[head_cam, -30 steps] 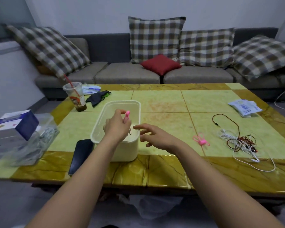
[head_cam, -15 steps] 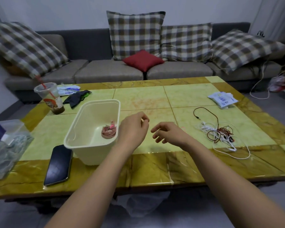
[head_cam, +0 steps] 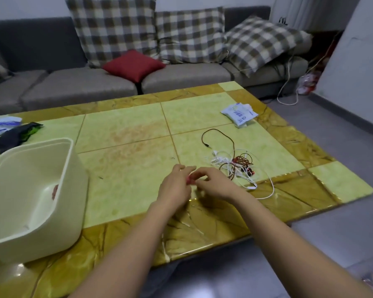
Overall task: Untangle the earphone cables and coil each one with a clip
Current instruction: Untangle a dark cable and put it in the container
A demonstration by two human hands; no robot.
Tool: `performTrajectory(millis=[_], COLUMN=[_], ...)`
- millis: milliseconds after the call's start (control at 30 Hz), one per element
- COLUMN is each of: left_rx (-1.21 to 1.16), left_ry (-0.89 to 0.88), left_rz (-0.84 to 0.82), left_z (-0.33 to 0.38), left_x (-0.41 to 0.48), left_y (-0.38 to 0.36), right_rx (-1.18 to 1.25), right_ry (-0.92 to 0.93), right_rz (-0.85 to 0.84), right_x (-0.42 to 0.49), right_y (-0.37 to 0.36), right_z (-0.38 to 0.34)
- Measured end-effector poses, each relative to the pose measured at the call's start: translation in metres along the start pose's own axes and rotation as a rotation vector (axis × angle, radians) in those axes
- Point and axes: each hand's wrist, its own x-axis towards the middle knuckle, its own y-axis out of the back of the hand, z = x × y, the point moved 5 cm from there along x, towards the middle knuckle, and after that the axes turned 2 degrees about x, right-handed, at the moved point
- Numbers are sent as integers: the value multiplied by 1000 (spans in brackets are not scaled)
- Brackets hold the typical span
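Hands, the left hand [head_cam: 174,188] and the right hand [head_cam: 214,184], meet with curled fingers on a small pink clip [head_cam: 188,180], blur hiding which one really pinches it, probably to prepare it near the tangled earphone cables [head_cam: 235,166] lying on the table [head_cam: 127,151].

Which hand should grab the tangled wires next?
Probably the right hand: it lies next to the wires, while the left hand sits farther off, towards the tub.

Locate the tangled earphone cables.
Head view: the tangle lies right of centre on the table, just right of the right hand, nearer than the white packet.
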Motion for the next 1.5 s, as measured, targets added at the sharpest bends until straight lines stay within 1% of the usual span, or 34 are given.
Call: performTrajectory(millis=[33,100,167,233,267,300,367,433,500,600,633,733,767,800,833,900,933,967,1067,1100,1200,1267,1367,1400,1433,1500], left_rx=[7,32,44,57,70,93,161,206,196,138,110,32,12,-8,-24,-47,-56,-63,-61,-60,-58,-44,-21,-1,26,70], left_ry=[-6,6,56,132,168,205,276,331,343,251,213,131,111,95,82,53,37,24,-10,-26,-65,-68,-99,-118,-138,-182], left_rz=[-15,30,154,301,342,340,259,208,186,151,131,72,56,44,35,25,24,20,-1,-2,17,39,92,117,140,154], left_z=[2,2,-4,-16,-21,-27,-33,-33,-28,-15,-9,9,14,18,22,27,28,30,38,41,49,54,62,64,67,72], left_x=[5,12,17,21,24,26,29,30,31,34,34,31,30,29,28,31,32,35,39,40,46,51,60,62,65,71], left_y=[-6,-9,-5,5,10,13,14,15,15,9,6,-3,-7,-10,-12,-16,-18,-21,-26,-27,-29,-29,-28,-28,-28,-32], right_rx=[8,15,36,43,33,10,-38,-89,-147,-199,-226,-256,-243,-224,-200,-175,-173,-185,-276,-305,-308,-357,-466,-482,-467,-320], right_ry=[7,9,-16,-44,-55,-65,-86,-112,-152,-201,-216,-259,-261,-248,-229,-168,-144,-133,-167,-149,-72,-75,-57,-40,-41,-53], right_rz=[3,15,81,199,261,319,387,372,328,292,253,27,-11,0,68,269,324,316,93,36,-49,-17,101,103,94,122], right_x=[3,7,9,10,10,9,7,5,4,0,-2,-7,-9,-10,-10,-9,-9,-8,-6,-6,-5,-1,4,6,6,2], right_y=[4,14,26,43,51,59,70,74,73,72,73,64,64,65,71,83,86,86,73,71,74,85,108,112,114,119], right_z=[2,5,7,12,14,16,19,22,28,39,41,47,47,45,44,41,41,42,52,53,55,61,68,69,69,68])
